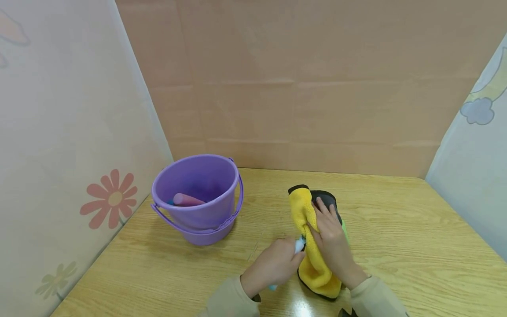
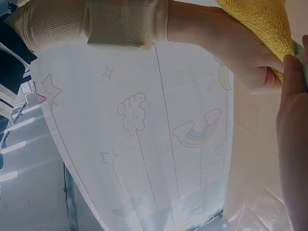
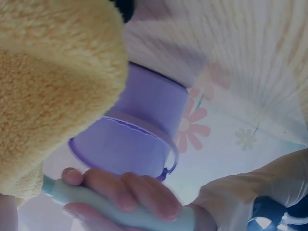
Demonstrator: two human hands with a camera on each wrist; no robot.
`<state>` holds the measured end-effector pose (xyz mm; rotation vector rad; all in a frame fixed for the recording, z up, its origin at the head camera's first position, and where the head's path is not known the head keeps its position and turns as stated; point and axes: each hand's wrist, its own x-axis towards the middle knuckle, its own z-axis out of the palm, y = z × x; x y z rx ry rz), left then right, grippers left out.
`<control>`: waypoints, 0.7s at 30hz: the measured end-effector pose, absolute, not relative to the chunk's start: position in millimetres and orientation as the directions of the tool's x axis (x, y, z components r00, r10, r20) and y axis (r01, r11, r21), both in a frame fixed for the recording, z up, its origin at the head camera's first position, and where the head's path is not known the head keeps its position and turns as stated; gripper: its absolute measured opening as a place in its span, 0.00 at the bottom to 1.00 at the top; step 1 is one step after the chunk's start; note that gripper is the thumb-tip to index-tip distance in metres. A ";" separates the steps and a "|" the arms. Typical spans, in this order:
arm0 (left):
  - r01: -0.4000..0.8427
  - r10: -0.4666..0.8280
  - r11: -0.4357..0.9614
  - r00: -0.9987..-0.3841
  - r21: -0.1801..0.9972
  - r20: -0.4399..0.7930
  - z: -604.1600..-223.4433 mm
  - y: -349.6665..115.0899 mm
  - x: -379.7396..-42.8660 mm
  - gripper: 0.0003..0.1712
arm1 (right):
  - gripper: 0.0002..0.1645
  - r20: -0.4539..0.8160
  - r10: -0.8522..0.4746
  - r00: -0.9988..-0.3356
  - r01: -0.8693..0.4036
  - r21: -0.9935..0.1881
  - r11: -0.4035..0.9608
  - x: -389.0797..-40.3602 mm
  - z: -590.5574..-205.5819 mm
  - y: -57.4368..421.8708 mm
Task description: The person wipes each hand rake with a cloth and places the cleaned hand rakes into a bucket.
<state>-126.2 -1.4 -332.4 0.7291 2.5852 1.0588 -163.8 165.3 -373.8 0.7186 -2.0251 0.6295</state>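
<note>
My left hand [image 1: 277,260] grips a light blue handle [image 3: 120,207]. The handle's upper end meets a fluffy yellow towel [image 1: 313,259] with black edging, and whatever it leads to is hidden by the cloth. My right hand [image 1: 332,237] holds the towel from its right side, fingers spread over a dark grey, black-edged part [image 1: 326,199]. A strip of green shows just beyond that hand; its kind cannot be told. In the left wrist view, the right hand's curled fingers touch the towel [image 2: 262,19].
To the left stands a purple bucket [image 1: 211,222] with its handle hanging down in front. Inside it are a pink cylinder [image 1: 188,200] and a bit of something blue. The wooden table [image 1: 416,246] is bounded by a brown backdrop and printed side sheets.
</note>
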 end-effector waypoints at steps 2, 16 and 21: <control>0.355 0.542 0.604 -0.840 0.714 -0.041 -332.7 -1.6 -126.0 0.12 | 0.31 0.854 -0.239 -0.462 -0.656 -0.147 0.740 -164.1 -374.1 165.7; 0.383 0.551 0.619 -0.834 0.686 -0.032 -331.5 -3.4 -125.5 0.13 | 0.32 0.855 -0.180 -0.487 -0.551 -0.140 0.823 -168.0 -374.5 172.1; 0.383 0.554 0.646 -0.830 0.660 -0.060 -330.3 -2.9 -125.0 0.15 | 0.17 0.843 -0.152 -0.517 -0.521 -0.169 0.837 -167.9 -375.4 175.8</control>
